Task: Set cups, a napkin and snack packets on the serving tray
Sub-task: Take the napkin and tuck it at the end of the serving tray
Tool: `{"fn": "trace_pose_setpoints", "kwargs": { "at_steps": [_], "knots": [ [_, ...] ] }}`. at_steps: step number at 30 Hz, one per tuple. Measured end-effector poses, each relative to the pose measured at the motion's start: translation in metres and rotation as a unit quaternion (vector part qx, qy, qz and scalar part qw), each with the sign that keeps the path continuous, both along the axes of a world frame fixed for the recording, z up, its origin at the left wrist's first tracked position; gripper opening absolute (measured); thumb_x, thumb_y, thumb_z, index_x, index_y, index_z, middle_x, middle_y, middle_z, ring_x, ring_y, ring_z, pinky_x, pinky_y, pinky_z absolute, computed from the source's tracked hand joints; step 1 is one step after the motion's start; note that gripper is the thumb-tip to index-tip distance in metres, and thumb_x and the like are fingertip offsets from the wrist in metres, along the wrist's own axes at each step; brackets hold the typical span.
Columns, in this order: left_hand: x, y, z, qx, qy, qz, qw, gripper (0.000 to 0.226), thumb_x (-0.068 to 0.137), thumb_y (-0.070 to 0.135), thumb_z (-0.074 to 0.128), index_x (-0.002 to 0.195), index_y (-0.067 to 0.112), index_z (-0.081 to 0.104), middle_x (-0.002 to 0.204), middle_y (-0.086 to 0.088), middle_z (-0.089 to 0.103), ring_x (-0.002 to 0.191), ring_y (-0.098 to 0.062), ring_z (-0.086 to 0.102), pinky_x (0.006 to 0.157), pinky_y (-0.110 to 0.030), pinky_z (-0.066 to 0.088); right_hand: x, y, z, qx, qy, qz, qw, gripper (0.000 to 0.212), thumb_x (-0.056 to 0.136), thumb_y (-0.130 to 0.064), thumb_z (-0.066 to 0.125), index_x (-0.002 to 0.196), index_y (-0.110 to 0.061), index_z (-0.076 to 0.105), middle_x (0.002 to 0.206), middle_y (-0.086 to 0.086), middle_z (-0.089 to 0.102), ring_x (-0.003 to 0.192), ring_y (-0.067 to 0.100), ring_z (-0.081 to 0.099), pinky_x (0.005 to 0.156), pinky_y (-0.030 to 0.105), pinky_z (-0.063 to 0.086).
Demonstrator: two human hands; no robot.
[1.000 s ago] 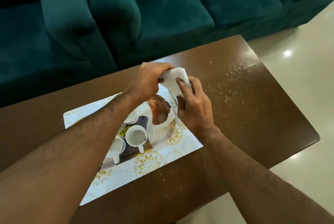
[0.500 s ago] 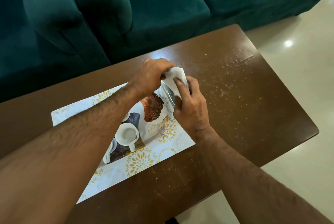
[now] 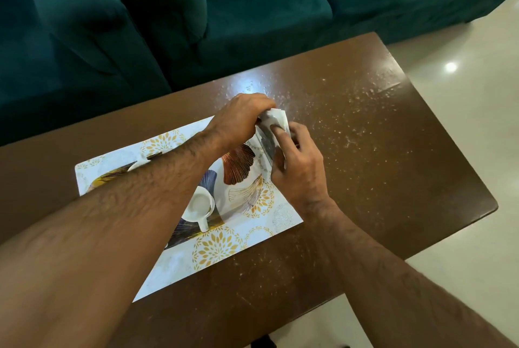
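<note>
White paper, the napkin, sits folded at the far right end of the serving tray, pinched between both hands. The left hand arches over it from the far side, its fingers curled down onto the paper's top edge, while the right hand presses it from the near side, forefinger and thumb laid flat on the folded face. Both hands are closed on the napkin; whether it touches the tray floor beneath them I cannot tell.

On the tray, printed with rust, blue and gold fan leaves, a white cup stands upright near the middle, its handle pointing toward the person. A second white cup peeks out beyond the left forearm, mostly hidden by it.

Under the tray lies a pale placemat with gold flower medallions, set at a slant on the brown bench, whose glossy top is flecked with pale specks to the right of the hands. Beyond the bench runs a teal velvet sofa, and cream floor tiles show on the right.
</note>
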State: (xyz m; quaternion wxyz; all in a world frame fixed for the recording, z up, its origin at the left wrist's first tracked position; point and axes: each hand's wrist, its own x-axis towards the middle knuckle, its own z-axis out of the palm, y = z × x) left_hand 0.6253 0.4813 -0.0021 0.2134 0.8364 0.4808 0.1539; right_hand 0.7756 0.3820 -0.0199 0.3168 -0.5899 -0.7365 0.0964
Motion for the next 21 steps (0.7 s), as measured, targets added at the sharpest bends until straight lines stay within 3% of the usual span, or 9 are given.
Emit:
{"fn": "trace_pose_setpoints", "kwargs": {
  "at_steps": [3, 8, 14, 21],
  "knots": [
    [0.001, 0.001, -0.002, 0.022, 0.001, -0.002, 1.000, 0.035, 0.083, -0.015, 0.059, 0.106, 0.009, 0.070, 0.102, -0.008, 0.071, 0.092, -0.025, 0.064, 0.079, -0.029, 0.040, 0.000, 0.000, -0.001, -0.006, -0.002, -0.001, 1.000, 0.048, 0.085, 0.008, 0.059, 0.132, 0.001, 0.064, 0.119, 0.022, 0.064, 0.094, 0.031, 0.066, 0.076, 0.042, 0.062],
    [0.005, 0.003, -0.004, 0.076, 0.050, -0.024, 0.996, 0.032, 0.088, -0.011, 0.059, 0.112, 0.007, 0.070, 0.107, -0.010, 0.070, 0.100, -0.029, 0.063, 0.091, -0.037, 0.042, 0.003, -0.002, -0.002, -0.013, -0.004, 0.000, 1.000, 0.047, 0.087, 0.004, 0.058, 0.133, 0.000, 0.063, 0.119, 0.023, 0.064, 0.096, 0.031, 0.066, 0.077, 0.041, 0.062],
    [0.003, 0.008, -0.007, 0.041, 0.093, -0.017, 0.995, 0.034, 0.088, -0.011, 0.056, 0.112, 0.008, 0.070, 0.108, -0.010, 0.069, 0.103, -0.029, 0.062, 0.094, -0.041, 0.046, 0.005, -0.003, -0.007, -0.018, -0.011, 0.000, 1.000, 0.047, 0.088, 0.005, 0.056, 0.134, 0.000, 0.063, 0.119, 0.021, 0.064, 0.094, 0.029, 0.064, 0.078, 0.039, 0.060],
    [0.002, 0.003, -0.011, 0.022, 0.059, 0.000, 0.998, 0.044, 0.083, -0.018, 0.059, 0.117, 0.008, 0.070, 0.117, -0.010, 0.071, 0.108, -0.028, 0.064, 0.093, -0.039, 0.048, 0.008, -0.003, -0.014, 0.013, -0.019, -0.001, 1.000, 0.044, 0.087, 0.003, 0.060, 0.130, -0.003, 0.066, 0.115, 0.020, 0.065, 0.091, 0.027, 0.065, 0.074, 0.035, 0.060]
  ]
}}
